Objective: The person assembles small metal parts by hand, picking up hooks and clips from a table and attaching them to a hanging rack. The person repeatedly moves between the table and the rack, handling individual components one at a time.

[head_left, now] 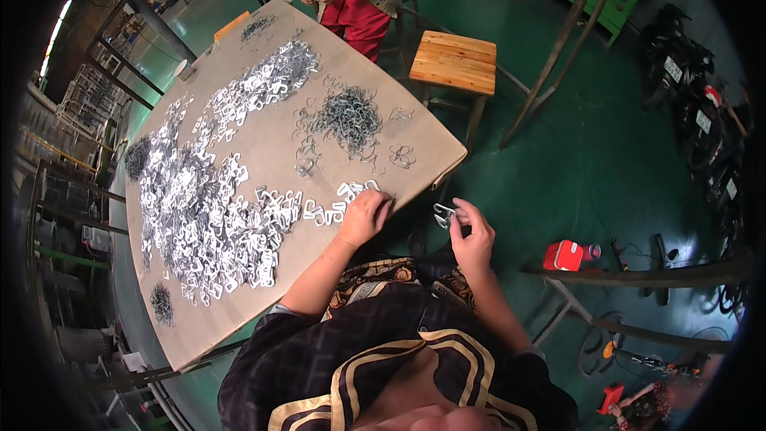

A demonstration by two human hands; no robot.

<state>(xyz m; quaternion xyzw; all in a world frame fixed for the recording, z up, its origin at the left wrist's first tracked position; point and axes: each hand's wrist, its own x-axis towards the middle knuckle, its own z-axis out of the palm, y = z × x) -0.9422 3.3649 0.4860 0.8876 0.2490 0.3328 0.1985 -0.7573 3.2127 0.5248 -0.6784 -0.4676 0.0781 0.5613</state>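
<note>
Heaped table (423,156), left of centre.
Silver heap (195,211) at left, grey heap (351,118) at upper centre; left hand (365,218), mid-frame, fingers bunched, contents unclear; right hand (473,241), right of centre, pinching a clip (441,215) beyond the table's edge. The step in hand seems to be piece-by-piece handling; the next move likely calls for a light, steady pinch.

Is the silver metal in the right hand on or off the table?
Off: the right hand holds the silver metal beyond the edge of the table.
</note>
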